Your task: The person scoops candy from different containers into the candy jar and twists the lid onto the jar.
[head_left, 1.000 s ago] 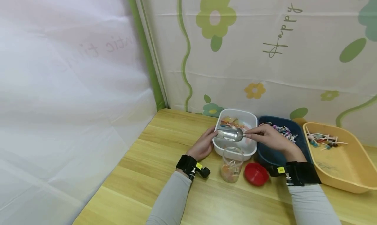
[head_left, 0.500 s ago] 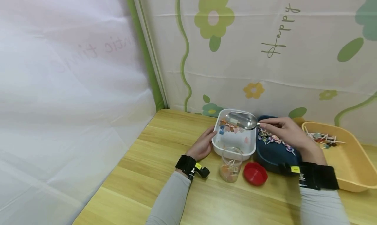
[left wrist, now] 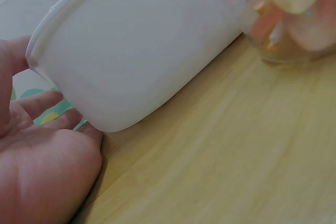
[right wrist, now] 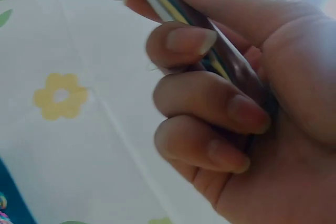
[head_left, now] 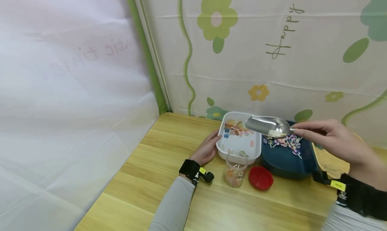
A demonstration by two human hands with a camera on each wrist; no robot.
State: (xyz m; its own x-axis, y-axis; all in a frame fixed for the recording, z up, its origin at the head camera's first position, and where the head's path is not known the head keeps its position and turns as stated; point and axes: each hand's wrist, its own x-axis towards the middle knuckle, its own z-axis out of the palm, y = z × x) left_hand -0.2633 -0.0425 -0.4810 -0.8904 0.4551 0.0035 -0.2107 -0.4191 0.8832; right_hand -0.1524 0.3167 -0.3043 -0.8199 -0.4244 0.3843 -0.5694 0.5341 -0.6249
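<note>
- Scoop (head_left: 267, 126) of bright metal is held raised above the gap between the white tub (head_left: 239, 154) and the dark blue tub (head_left: 284, 163), its bowl pointing left and a small pale piece lying in the bowl near the handle end.
- Right hand (head_left: 335, 142) has its fingers curled round the scoop's handle (right wrist: 210, 56); the wrist view shows three fingers wrapped under and the thumb along the top, a firm full grip.
- Left hand (head_left: 207, 149) lies with relaxed, nearly straight fingers against the left wall of the white tub (left wrist: 136, 61), steadying it rather than gripping it.
- Jar (head_left: 236, 168), clear and lidless, stands on the desk (head_left: 157, 190) just in front of the white tub, with a few orange sweets in its bottom; its red lid (head_left: 260, 178) lies just right of the jar, in front of the blue tub.
- My judgement: the scoop is carrying its load, so keep the bowl level or tipped slightly back toward the handle, lest the piece slide out of the open left end.
- If the jar is the target, bring the scoop's lip right over its narrow mouth before tilting, and tilt slowly; the mouth looks narrower than the bowl, so a fast pour would likely spill on the desk.
- Shifting the left hand from the white tub to the jar would probably keep so light a jar from toppling.
</note>
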